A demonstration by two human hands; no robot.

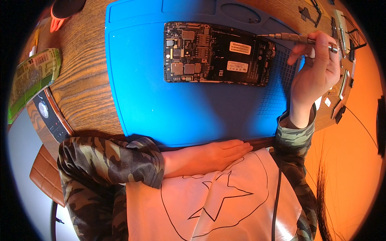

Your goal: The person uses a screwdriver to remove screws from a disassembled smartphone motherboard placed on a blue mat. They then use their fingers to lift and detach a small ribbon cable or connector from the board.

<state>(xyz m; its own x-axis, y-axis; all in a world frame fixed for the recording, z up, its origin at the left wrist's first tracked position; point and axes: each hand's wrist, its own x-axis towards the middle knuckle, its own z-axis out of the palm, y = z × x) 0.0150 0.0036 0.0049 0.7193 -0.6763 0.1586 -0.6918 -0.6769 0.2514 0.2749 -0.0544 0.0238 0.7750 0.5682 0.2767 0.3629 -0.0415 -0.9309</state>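
Smartphone (219, 56) already open near far edge of your mat (181, 112), board (187, 52) still in; right hand (317, 66) clamped on screwdriver (295, 38), left hand (225, 155) empty.

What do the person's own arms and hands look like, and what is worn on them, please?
Both the left hand and the right hand are bare, with no gloves. The left sleeve and right sleeve are loose camouflage cloth, with dark, olive and tan patches and plain-edged cuffs.
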